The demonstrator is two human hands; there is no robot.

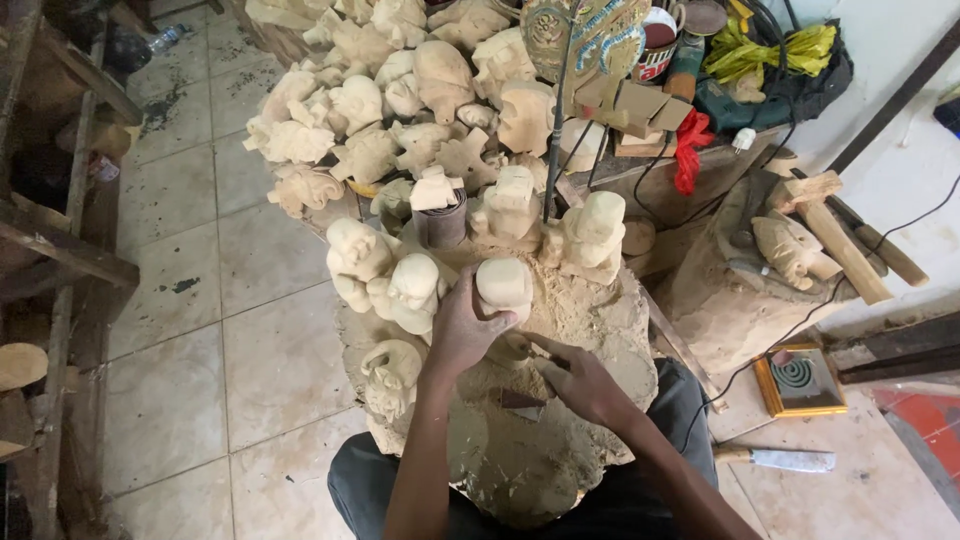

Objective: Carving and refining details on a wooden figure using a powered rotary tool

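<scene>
My left hand (pixel 462 328) grips a pale, rounded wooden carving (pixel 505 285) and holds it upright on a sawdust-covered work block (pixel 590 320). My right hand (pixel 580 385) is closed on a small carving tool, its tip against the lower part of the carving near my left thumb. The tool itself is mostly hidden by my fingers. A dark flat piece (pixel 520 402) lies on the dusty cloth over my lap, just under my right hand.
Several unfinished wooden heads and figures (pixel 400 110) are piled behind the block. A wooden mallet (pixel 835 235) rests on a stump at the right. A knife (pixel 785 460) and a framed coil (pixel 800 378) lie on the floor. Tiled floor (pixel 230 330) lies to the left.
</scene>
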